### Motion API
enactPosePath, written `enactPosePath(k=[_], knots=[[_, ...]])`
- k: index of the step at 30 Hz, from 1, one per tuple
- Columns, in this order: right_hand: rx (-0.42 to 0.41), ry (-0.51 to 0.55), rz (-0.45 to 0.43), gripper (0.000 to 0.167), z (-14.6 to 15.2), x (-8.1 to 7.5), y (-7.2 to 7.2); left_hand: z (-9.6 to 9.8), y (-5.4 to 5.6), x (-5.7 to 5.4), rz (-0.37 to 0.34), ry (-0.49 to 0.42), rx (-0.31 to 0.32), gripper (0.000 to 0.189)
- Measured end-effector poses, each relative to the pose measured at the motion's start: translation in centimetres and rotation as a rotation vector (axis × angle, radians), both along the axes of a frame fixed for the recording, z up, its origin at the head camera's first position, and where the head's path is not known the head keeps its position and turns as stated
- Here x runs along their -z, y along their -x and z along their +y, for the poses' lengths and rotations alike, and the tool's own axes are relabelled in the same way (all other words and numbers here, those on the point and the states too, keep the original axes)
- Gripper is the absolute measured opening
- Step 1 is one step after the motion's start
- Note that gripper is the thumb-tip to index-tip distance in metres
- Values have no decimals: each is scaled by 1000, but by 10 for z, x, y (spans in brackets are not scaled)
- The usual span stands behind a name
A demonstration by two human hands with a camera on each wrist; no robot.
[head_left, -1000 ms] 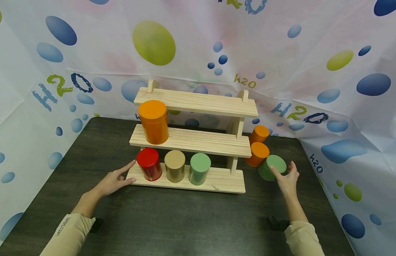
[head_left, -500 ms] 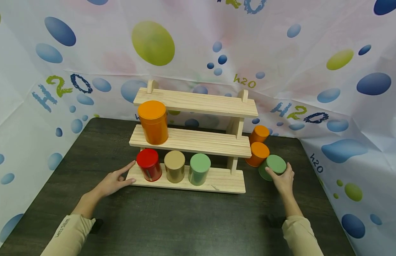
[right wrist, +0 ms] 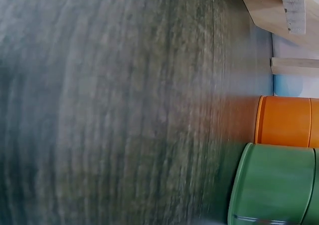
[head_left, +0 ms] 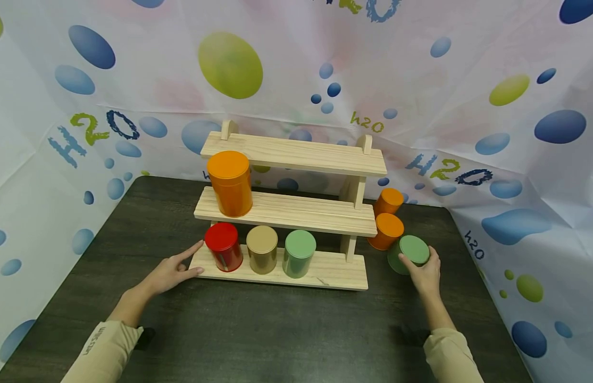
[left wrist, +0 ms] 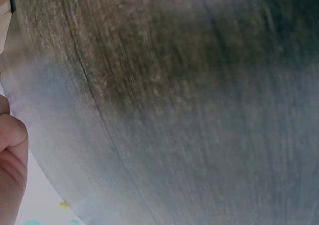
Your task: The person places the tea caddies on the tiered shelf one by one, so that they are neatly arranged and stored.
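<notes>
At the right of the table, my right hand [head_left: 424, 274] grips a green lidded tin [head_left: 395, 261], thumb on its near left side and fingers on its right. In the right wrist view the same green tin [right wrist: 274, 185] lies at the lower right edge. My left hand [head_left: 168, 273] holds the left end of a three-tier wooden shelf [head_left: 344, 270], index finger and thumb spanning the bottom board. That board bears a red tin [head_left: 224, 250], a gold tin [head_left: 262, 252] and a smaller green tin [head_left: 298, 255]. A tall orange tin [head_left: 231, 186] stands on the middle board.
Two orange tins, a nearer one [head_left: 387, 234] and a farther one [head_left: 389, 201], stand between the shelf's right end and the gripped tin. The dark wood table [head_left: 277, 335] ends at a patterned sheet [head_left: 296, 69] at the back and sides.
My right hand has closed round the larger green tin and the tin has shifted slightly toward me. The left hand and the shelf stay in place.
</notes>
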State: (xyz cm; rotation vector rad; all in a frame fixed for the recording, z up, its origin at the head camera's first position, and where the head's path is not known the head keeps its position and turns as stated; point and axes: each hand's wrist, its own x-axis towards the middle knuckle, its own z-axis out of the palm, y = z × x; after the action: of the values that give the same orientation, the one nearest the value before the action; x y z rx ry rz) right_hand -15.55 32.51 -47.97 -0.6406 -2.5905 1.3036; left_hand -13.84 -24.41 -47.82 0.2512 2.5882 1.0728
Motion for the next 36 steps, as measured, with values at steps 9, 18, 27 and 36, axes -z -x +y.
enactPosePath(k=[9,18,27,36], knots=[[-3,50,56,88,0,-10,-7,-1,2,0,2,-5,7,75],[16,97,136,83,-12,-56,-11,-1,1,1,-1,-15,3,75],[7,157,191,79,-30,-102,-8,-1,3,0,9,-4,9,74],[-104,146,248,76,-56,-141,1,-2,2,4,3,-18,9,74]])
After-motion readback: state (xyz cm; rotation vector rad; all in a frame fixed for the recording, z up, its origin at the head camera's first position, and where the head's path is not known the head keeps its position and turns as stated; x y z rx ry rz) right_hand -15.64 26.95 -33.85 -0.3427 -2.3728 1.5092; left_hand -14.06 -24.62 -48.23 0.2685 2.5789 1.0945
